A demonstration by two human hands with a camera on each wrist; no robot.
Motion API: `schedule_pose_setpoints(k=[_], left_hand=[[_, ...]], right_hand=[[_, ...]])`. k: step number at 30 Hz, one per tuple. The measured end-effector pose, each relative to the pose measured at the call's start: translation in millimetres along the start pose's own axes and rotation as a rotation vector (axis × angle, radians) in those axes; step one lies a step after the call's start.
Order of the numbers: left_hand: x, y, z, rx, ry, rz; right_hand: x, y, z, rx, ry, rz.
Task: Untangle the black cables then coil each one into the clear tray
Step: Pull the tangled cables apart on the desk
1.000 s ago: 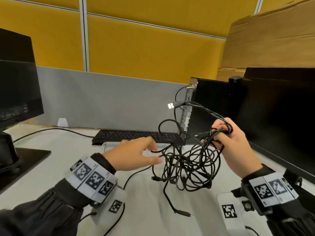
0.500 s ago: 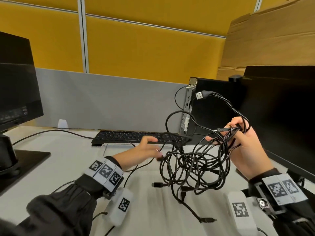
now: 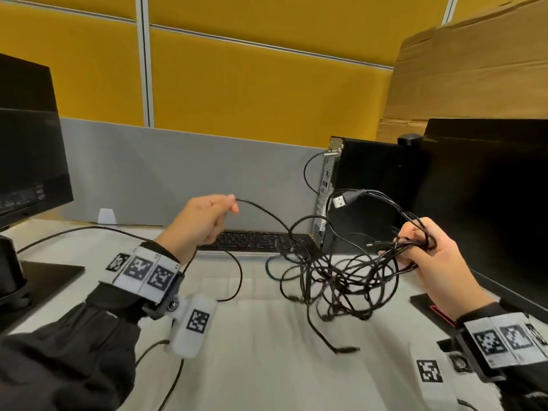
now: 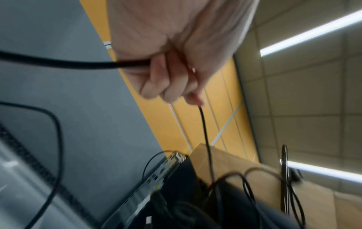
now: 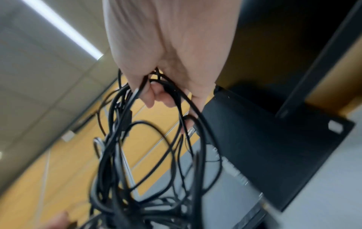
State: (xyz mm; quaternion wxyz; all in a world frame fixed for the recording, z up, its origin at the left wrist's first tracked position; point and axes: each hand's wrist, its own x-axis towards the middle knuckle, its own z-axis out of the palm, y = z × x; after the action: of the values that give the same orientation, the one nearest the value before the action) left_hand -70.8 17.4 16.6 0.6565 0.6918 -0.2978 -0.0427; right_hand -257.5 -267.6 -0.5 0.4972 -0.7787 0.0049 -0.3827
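Note:
A tangle of black cables [image 3: 341, 277] hangs over the white desk [image 3: 267, 351], with loose plug ends trailing down. My right hand [image 3: 421, 250] grips a bunch of its loops at the right; a USB plug [image 3: 339, 201] sticks up beside it. My left hand [image 3: 225, 209] is raised to the left and pinches a single strand [image 3: 267, 212] that runs back into the tangle. In the left wrist view that strand [image 4: 205, 131] leaves my curled fingers [image 4: 172, 86]. The right wrist view shows the loops [image 5: 147, 155] hanging from my closed fingers [image 5: 156, 96]. I cannot make out the clear tray.
A black keyboard [image 3: 255, 240] lies behind the tangle. A computer tower [image 3: 370, 197] and a dark monitor [image 3: 489, 203] stand at the right, another monitor [image 3: 26, 143] at the left. Cardboard [image 3: 474, 69] leans at the back right. A grey partition [image 3: 178, 173] closes the back.
My left hand has taken one strand and lifted it up and to the left, away from the tangle. My right hand has drifted right with the bundle, spreading the loops.

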Motion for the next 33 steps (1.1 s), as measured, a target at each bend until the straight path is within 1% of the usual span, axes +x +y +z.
schedule_pose_setpoints(k=[1, 4, 8, 10, 12, 14, 15, 17, 19, 20, 22, 24, 26, 27, 28, 29, 31, 33], left_hand=[[2, 2, -5, -0.035, 0.048, 0.013], [7, 2, -12, -0.110, 0.153, 0.044], [11, 11, -35, -0.354, 0.414, 0.013], [9, 15, -53, -0.392, 0.463, 0.027], [6, 15, -57, -0.321, 0.419, 0.030], [2, 15, -46, -0.222, 0.324, 0.022], [0, 15, -39, -0.174, 0.275, 0.013], [-3, 17, -29, -0.094, 0.200, -0.006], [-8, 19, -27, -0.023, 0.144, -0.021], [-11, 19, -29, 0.023, 0.119, -0.030], [-20, 20, -33, 0.137, 0.070, -0.054], [-32, 18, -37, 0.317, 0.049, -0.106], [-44, 10, -46, 0.673, 0.023, -0.137], [-48, 5, -51, 0.858, -0.025, -0.145], [-51, -3, -57, 0.988, -0.087, -0.151], [-53, -11, -63, 1.073, -0.166, -0.179], [-51, -34, -72, 1.177, -0.322, -0.286], [-45, -56, -78, 1.239, -0.424, -0.381]], right_hand=[[-1, 2, -1, -0.075, 0.000, -0.007], [2, 8, -2, -0.164, -0.010, 0.020], [7, 22, -13, -0.436, 0.017, -0.027], [5, 29, -19, -0.492, 0.040, 0.027], [3, 33, -20, -0.501, 0.064, 0.091], [5, 35, -21, -0.509, 0.053, 0.161], [7, 34, -21, -0.535, 0.001, 0.211], [9, 29, -24, -0.670, -0.179, 0.316], [9, 17, -27, -0.896, -0.331, 0.333], [9, 10, -29, -0.973, -0.378, 0.325], [5, -3, -28, -0.986, -0.469, 0.322], [-1, -10, -24, -0.992, -0.565, 0.310], [-5, -16, -17, -1.067, -0.610, 0.282], [-6, -22, -11, -1.129, -0.614, 0.254], [-5, -29, -5, -1.174, -0.610, 0.216], [-4, -37, 3, -1.177, -0.600, 0.172], [-4, -57, 25, -1.105, -0.558, 0.045], [-7, -75, 56, -1.007, -0.526, -0.100]])
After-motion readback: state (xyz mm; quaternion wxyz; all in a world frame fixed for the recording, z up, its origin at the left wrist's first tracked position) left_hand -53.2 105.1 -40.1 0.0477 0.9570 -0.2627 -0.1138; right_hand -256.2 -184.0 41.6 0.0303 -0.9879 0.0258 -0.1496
